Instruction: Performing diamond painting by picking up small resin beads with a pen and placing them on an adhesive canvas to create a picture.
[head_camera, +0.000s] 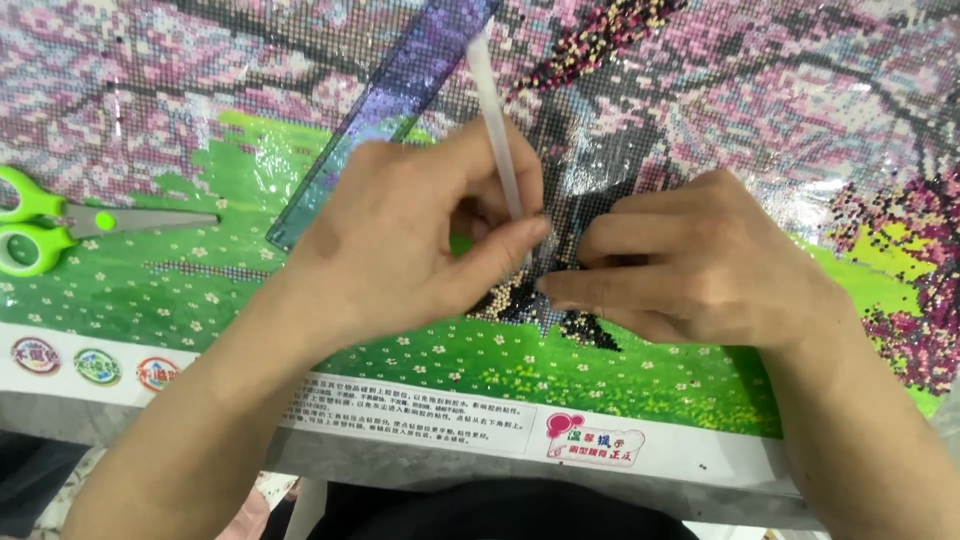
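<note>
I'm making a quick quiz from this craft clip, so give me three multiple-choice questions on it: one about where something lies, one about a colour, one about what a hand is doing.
1. Where do the scissors lie?
A. On the canvas at the far left
B. Under the right hand
C. Off the canvas, at the bottom edge

2. What colour are the scissors' handles?
A. Red
B. Bright green
C. Black

3. What is the left hand doing?
A. Resting flat and empty
B. Gripping the scissors
C. Pinching a thin white pen

Answers:
1 A: they rest on the green part of the bead canvas by the left edge.
2 B: both loops are bright green.
3 C: the pen's shaft rises from between thumb and fingers, while the right hand presses its fingertips on the canvas beside it.
</note>
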